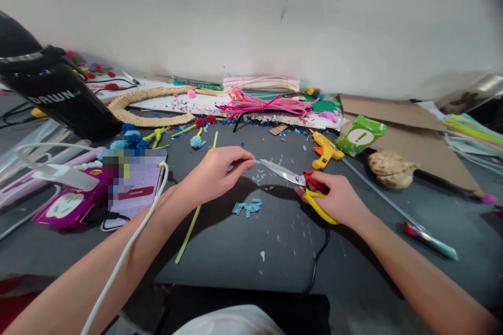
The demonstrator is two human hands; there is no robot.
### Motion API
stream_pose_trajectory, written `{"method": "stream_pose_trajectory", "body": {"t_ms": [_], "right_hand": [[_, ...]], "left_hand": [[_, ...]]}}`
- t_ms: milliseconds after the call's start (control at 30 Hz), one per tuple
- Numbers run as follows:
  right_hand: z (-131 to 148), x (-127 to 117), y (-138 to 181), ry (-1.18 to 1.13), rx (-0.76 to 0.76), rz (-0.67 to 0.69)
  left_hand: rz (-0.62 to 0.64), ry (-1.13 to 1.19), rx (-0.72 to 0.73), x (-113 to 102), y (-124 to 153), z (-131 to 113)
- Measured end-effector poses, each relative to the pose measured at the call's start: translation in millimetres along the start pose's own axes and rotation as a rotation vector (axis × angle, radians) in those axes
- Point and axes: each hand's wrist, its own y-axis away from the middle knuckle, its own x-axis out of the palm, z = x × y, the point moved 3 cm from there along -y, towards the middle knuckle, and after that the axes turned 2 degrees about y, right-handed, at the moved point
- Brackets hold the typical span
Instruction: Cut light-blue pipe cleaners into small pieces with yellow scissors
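In my right hand (334, 196) is a pair of scissors (288, 175) with red and yellow handles, its blades pointing left. Thumb and fingertips of my left hand (226, 170) pinch a small light-blue piece (258, 162), which meets the scissors' tip. Cut light-blue strips (247, 208) lie in a little heap on the grey table below, and tiny blue scraps are scattered under the blades. Beneath my left wrist runs a yellow-green pipe cleaner (192, 233), partly hidden by the hand.
A yellow glue gun (325, 151), green packet (360, 135) and cardboard (424, 152) are at the right. Pink pipe cleaners (267, 104) lie at the back. At left stand a black bottle (58, 89) and a phone (137, 188); a white cable (126, 251) crosses my left forearm.
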Motion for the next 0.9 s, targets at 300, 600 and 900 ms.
{"method": "stream_pose_trajectory", "body": {"t_ms": [300,600,900], "right_hand": [[-1.9,0.4,-2.0,0.056,-0.042,-0.011],[-1.2,-0.4,-0.1,-0.016,0.005,-0.037],[-1.7,1.3,-0.4,0.006,0.004,0.011]], "left_hand": [[0.015,-0.006,-0.004,0.7,0.2,-0.9],[0.006,-0.020,-0.001,0.4,0.4,-0.6],[0.003,-0.009,-0.016,0.1,0.5,-2.3]]}}
